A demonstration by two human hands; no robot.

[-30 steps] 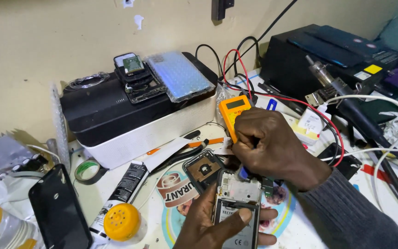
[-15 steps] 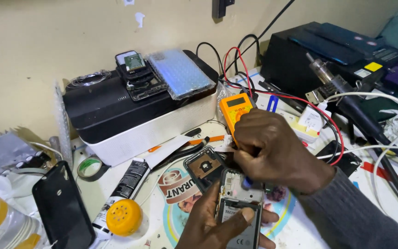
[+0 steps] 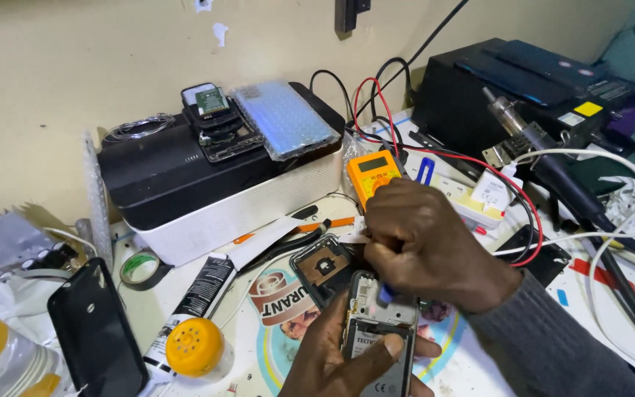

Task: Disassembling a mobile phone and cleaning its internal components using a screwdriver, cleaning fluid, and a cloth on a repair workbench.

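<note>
My left hand point(image 3: 339, 360) grips an opened phone point(image 3: 378, 344) with its back cover off, held low in the middle of the view. My right hand point(image 3: 428, 246) is closed around a small tool with a blue tip point(image 3: 385, 294) that presses down on the phone's upper end. A removed dark phone frame point(image 3: 323, 266) lies just left of the right hand. An orange multimeter point(image 3: 371, 175) with red and black leads stands right behind my right hand.
A black and white box point(image 3: 207, 191) at the back carries phone parts and a wrapped phone. At the left lie a black phone case point(image 3: 97, 334), a yellow round cap point(image 3: 194, 345), a tape roll point(image 3: 140, 268) and a black tube. A black station point(image 3: 523, 88), handpiece and cables crowd the right.
The view has drifted slightly, so everything sits a little lower and to the right. My right hand has shifted a little over the phone's top; my left hand keeps its hold.
</note>
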